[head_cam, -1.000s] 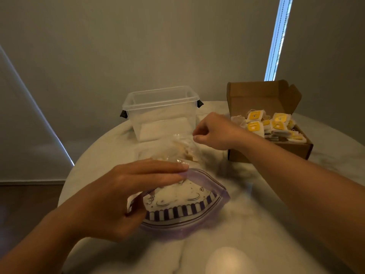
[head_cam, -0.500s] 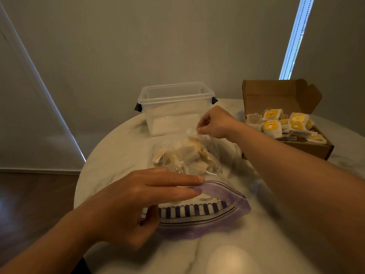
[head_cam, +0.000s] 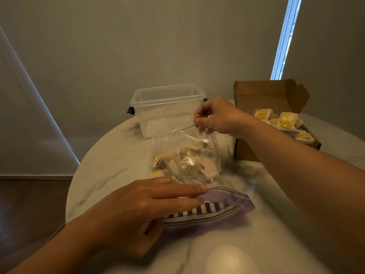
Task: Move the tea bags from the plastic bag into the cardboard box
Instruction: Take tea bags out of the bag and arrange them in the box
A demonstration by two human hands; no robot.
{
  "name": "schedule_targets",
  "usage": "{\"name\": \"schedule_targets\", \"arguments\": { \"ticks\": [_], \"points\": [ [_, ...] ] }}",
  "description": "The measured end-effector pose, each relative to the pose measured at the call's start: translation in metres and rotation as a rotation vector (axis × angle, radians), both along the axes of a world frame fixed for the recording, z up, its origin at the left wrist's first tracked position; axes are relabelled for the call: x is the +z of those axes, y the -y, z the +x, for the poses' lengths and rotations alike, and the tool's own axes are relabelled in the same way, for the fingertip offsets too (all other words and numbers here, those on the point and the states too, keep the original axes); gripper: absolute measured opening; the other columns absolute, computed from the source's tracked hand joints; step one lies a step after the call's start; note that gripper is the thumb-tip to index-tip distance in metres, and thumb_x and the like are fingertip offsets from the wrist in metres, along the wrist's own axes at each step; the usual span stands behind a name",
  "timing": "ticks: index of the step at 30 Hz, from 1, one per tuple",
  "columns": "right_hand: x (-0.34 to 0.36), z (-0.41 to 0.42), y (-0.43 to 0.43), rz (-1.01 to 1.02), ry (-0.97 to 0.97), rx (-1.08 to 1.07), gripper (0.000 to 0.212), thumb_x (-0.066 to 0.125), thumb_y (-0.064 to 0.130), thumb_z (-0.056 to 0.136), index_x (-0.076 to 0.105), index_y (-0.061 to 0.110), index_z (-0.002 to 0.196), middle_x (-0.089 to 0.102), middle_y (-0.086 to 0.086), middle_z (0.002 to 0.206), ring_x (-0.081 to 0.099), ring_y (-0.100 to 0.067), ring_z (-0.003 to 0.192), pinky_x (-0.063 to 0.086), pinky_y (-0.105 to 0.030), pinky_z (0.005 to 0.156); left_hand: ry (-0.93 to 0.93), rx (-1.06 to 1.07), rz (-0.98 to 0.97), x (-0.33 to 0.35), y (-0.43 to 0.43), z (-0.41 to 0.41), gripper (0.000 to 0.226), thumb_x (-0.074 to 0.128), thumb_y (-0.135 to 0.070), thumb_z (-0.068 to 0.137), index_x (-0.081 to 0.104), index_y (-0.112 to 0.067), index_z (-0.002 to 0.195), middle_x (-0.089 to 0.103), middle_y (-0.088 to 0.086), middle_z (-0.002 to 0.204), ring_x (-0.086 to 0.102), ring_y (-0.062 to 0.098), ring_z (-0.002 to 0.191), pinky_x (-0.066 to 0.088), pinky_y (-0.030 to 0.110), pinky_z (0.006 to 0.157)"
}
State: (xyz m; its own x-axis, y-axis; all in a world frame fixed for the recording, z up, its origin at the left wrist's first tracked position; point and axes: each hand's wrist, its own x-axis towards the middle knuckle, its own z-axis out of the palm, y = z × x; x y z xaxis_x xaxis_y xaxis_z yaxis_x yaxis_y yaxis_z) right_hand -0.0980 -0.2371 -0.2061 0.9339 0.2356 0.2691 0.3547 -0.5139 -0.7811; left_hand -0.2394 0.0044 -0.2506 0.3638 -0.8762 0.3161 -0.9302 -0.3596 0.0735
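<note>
On the marble table (head_cam: 110,175), the cardboard box (head_cam: 264,95) far right already holds many tea bags (head_cam: 284,121), more remain in the plastic bag (head_cam: 189,155) mid-table, whose near mouth our left hand (head_cam: 138,210) pinches, while our right hand (head_cam: 217,117) fingertips clamp its raised far end.

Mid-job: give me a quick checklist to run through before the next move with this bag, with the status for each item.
1. Right hand pinches the plastic bag by its raised far end: ok.
2. Left hand holds the bag's purple zip end: ok.
3. Tea bags inside the bag: ok.
4. Cardboard box open, lid up: ok.
5. Bag mouth over the box: not ok, it lies low over the table, beside the box.
6. Zip fully open: cannot tell.
</note>
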Motion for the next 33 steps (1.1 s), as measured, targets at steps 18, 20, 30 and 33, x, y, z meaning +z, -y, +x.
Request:
{"name": "schedule_targets", "arguments": {
  "ticks": [18, 20, 30, 33],
  "points": [
    [0.008, 0.013, 0.017, -0.228, 0.080, -0.170, 0.015, 0.083, 0.019, 0.076, 0.072, 0.012, 0.083, 0.069, 0.000, 0.079, 0.061, -0.009, 0.068, 0.048, -0.019, 0.059, 0.263, -0.020, -0.071, -0.013, -0.004, 0.011, 0.060, 0.057, -0.002, 0.085, 0.050, -0.029, 0.138, 0.049, -0.014, 0.146, 0.063, 0.015, 0.083, 0.049, 0.028, 0.050],
    [0.009, 0.019, 0.024, -0.301, -0.008, -0.171, 0.023, 0.084, 0.030, 0.074, 0.072, 0.012, 0.082, 0.069, -0.003, 0.080, 0.061, -0.014, 0.070, 0.048, -0.024, 0.059, 0.264, -0.019, -0.058, -0.013, -0.006, 0.012, 0.055, 0.054, -0.005, 0.089, 0.050, -0.028, 0.138, 0.048, -0.014, 0.146, 0.063, 0.015, 0.083, 0.049, 0.028, 0.050],
    [0.030, 0.024, 0.040, -0.611, -0.164, -0.189, 0.010, 0.077, 0.008, 0.079, 0.075, 0.009, 0.089, 0.073, -0.005, 0.080, 0.064, -0.015, 0.068, 0.050, -0.025, 0.059, 0.257, -0.031, -0.059, -0.015, -0.006, 0.010, 0.056, 0.058, -0.004, 0.088, 0.051, -0.027, 0.138, 0.047, -0.014, 0.147, 0.061, 0.018, 0.082, 0.050, 0.033, 0.051],
    [0.028, 0.025, 0.033, -0.750, -0.037, -0.276, 0.016, 0.079, 0.011, 0.078, 0.073, 0.006, 0.091, 0.070, -0.008, 0.086, 0.066, -0.024, 0.082, 0.048, -0.027, 0.064, 0.266, -0.036, -0.053, -0.012, -0.007, 0.012, 0.059, 0.062, -0.004, 0.086, 0.049, -0.028, 0.138, 0.047, -0.014, 0.147, 0.062, 0.018, 0.082, 0.050, 0.032, 0.051]
  ]
}}
